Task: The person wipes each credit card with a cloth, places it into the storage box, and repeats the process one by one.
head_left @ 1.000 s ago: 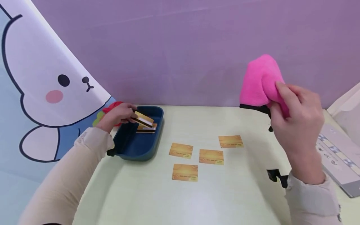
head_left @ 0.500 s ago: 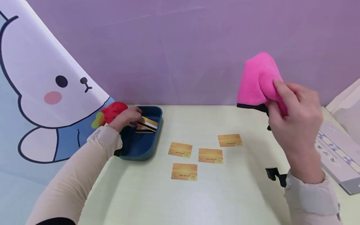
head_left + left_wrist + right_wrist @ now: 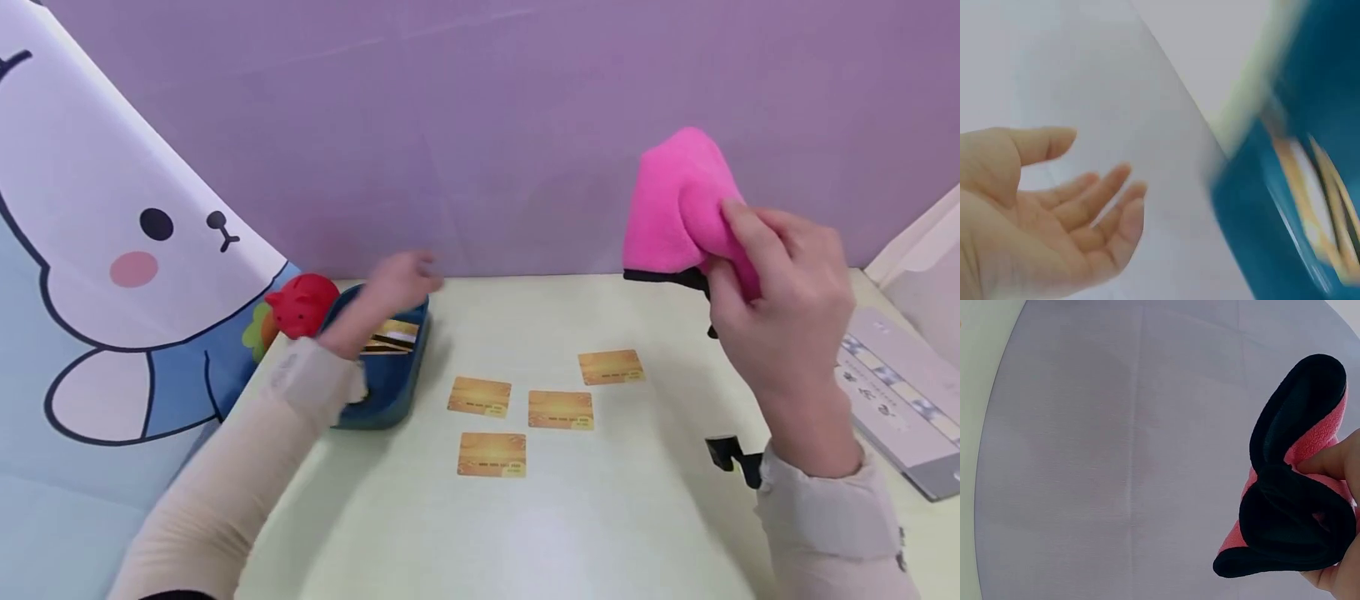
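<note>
My left hand (image 3: 392, 287) hovers over the back of a dark blue tray (image 3: 397, 392), fingers loosely spread and nothing in them. The left wrist view shows the same hand (image 3: 1079, 219) palm up, beside the blurred tray (image 3: 1241, 206). Gold bank cards (image 3: 396, 335) with dark stripes and white strips lie stacked askew inside the tray. Raised on the right, my right hand (image 3: 787, 300) pinches a bunched pink cloth (image 3: 671, 217) with black edging between thumb and fingers. From the right wrist, the cloth (image 3: 1319, 440) shows black folds and loops, and the fingers are partly cut off.
Several gold cards (image 3: 561, 410) lie face up across the middle of the table. A red piggy bank (image 3: 302, 306) stands left of the tray. At the right edge lies a flat grey box (image 3: 900, 408). A purple backdrop (image 3: 510, 150) hangs behind the table.
My left hand has let go of a bank card, which now lies on the other in the tray, and has moved up and right. The right hand keeps hold of the pink cloth.
</note>
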Demonstrator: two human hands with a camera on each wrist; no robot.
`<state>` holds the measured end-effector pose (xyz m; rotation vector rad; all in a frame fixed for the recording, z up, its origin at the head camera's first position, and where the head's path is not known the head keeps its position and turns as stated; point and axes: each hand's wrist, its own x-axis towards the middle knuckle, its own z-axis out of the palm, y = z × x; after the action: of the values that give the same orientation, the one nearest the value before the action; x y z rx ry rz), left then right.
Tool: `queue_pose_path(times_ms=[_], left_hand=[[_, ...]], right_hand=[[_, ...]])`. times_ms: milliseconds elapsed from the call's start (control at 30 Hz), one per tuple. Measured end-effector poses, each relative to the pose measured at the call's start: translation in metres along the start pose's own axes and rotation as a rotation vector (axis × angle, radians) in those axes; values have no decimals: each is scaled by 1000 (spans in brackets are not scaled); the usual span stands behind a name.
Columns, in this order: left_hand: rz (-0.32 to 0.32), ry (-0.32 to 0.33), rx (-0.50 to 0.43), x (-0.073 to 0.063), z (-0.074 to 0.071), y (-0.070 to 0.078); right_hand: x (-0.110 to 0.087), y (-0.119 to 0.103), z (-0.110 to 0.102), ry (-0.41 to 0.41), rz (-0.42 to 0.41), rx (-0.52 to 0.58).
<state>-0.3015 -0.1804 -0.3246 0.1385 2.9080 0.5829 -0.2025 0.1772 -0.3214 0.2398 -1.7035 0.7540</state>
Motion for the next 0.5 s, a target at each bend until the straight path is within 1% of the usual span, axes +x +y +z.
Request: queue_pose_path(times_ms=[33,67,133,167,200,233,267,300,367,433,500], left_hand=[[51,-30,-8,1,10,20],[104,-76,-3,2,22,39],[188,-186,21,4,52,75],[217,-246,36,4,68,90],[231,-307,53,4,83,103],[244,-359,93,3,98,115],[250,-395,144,2,112,126],[258,-415,195,1,124,135],[265,-420,309,0,143,151],[278,-394,437,2,156,162],[276,-373,510,6,162,170]], right_hand=[[0,0,-1,0,-1,-2],[1,0,-2,1,0,-2],[2,0,-3,7,3,-4],[2,0,-4,13,5,-3],[2,-1,-4,18,9,-1],[2,-1,-5,21,12,0],[2,-2,-6,26,18,1],[1,-3,-6,30,23,0],[1,-4,-8,37,31,-5],[0,-5,-9,41,40,-7],[0,-6,-9,45,45,-5]])
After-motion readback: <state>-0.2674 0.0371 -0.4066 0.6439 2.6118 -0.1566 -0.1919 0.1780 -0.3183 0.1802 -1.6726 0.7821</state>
